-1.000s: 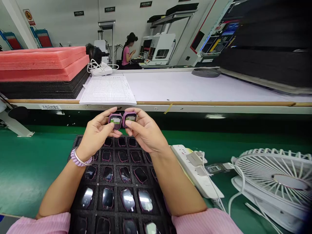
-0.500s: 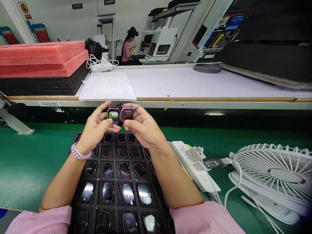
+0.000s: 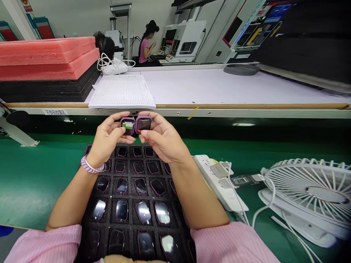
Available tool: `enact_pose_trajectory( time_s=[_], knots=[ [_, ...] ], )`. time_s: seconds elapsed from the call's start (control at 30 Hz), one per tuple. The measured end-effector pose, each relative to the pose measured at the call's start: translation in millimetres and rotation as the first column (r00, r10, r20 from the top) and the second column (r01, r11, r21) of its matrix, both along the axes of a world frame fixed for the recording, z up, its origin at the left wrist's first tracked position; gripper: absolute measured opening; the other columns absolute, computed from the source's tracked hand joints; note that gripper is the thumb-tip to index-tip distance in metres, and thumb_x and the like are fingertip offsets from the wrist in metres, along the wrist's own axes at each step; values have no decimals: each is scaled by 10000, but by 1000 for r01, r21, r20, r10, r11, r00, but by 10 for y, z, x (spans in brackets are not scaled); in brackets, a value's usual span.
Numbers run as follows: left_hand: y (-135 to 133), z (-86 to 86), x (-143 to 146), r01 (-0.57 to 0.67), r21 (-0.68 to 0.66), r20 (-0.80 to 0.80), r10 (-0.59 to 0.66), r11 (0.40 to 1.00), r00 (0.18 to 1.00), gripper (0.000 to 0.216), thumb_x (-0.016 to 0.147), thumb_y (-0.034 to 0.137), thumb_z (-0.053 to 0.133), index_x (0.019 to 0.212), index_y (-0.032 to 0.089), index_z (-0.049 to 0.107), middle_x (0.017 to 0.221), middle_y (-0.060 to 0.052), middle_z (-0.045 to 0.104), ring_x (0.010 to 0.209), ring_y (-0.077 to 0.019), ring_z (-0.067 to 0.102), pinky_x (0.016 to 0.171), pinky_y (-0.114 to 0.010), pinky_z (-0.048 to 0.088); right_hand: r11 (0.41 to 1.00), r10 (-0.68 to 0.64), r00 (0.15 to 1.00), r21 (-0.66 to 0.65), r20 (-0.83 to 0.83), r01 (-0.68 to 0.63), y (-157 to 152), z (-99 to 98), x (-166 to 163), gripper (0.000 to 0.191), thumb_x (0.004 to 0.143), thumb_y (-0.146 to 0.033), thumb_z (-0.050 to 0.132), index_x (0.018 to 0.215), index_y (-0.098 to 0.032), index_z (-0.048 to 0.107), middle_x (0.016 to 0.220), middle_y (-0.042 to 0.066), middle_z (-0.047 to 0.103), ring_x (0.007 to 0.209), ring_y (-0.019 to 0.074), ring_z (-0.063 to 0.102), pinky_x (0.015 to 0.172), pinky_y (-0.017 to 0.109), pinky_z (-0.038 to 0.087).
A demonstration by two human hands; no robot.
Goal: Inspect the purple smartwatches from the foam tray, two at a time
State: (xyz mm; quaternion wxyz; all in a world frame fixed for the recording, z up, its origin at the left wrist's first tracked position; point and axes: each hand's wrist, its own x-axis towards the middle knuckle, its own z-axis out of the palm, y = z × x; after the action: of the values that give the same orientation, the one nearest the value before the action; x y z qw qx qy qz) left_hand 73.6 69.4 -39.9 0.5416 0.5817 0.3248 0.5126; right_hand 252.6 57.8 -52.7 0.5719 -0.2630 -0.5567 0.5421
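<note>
My left hand grips a small purple watch body whose screen shows a green and white display. Pressed beside it is a second purple watch body with a dark screen, pinched in my right hand. Both are held up side by side above the far end of a black foam tray. The tray lies on the green mat and holds several rows of purple-rimmed watch bodies with glossy dark screens; my forearms hide parts of it.
A white power strip with plugs and cables lies right of the tray, then a white fan on its back. Beyond a raised white bench are a paper form, pink and black foam stacks, and a seated person.
Both hands with the two watch bodies have risen slightly in view as the camera tilted. The right watch's screen went from a green and white display to dark.
</note>
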Motion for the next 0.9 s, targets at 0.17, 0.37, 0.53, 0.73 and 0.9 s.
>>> enact_pose_trajectory(
  time_s=[0.17,0.37,0.53,0.73,0.9],
  knots=[
    [8,11,-5,8,-9,0,-8,1000,1000,533,776,183,595,1308,159,587,959,-12,741,660,-121,760,675,-240,682,1000,-2,1000,1,-5,2,7,-17,2,477,777,-264,763,1203,-231,553,952,5,595,683,138,545,637,298,515],
    [21,3,-1,20,-5,18,-19,1000,1000,549,764,175,596,1313,164,584,967,-8,753,668,-114,758,692,-232,675,1000,8,999,-8,-39,-9,33,-29,2,474,775,-259,803,1189,-243,574,937,-7,618,669,135,581,640,291,521],
    [43,-5,-15,20,4,44,-21,1000,999,552,755,177,608,1306,162,580,974,-11,752,667,-113,757,706,-235,671,999,46,996,-6,-72,-47,77,-51,2,457,870,-479,830,1187,-251,593,948,4,632,684,143,611,664,310,552],
    [56,164,-56,28,21,76,-30,999,997,505,777,176,606,1282,154,601,913,0,725,657,-117,751,687,-238,662,996,82,990,55,-113,-76,210,52,-4,378,943,-551,774,1138,-252,649,922,22,652,663,146,618,639,303,570],
    [147,430,-78,14,118,87,-24,993,996,525,782,142,575,1305,180,594,910,7,714,671,-127,755,706,-259,659,981,124,987,163,-100,-106,378,372,-14,368,936,-507,800,1156,-256,644,956,6,656,679,128,623,634,251,566]
  ],
)
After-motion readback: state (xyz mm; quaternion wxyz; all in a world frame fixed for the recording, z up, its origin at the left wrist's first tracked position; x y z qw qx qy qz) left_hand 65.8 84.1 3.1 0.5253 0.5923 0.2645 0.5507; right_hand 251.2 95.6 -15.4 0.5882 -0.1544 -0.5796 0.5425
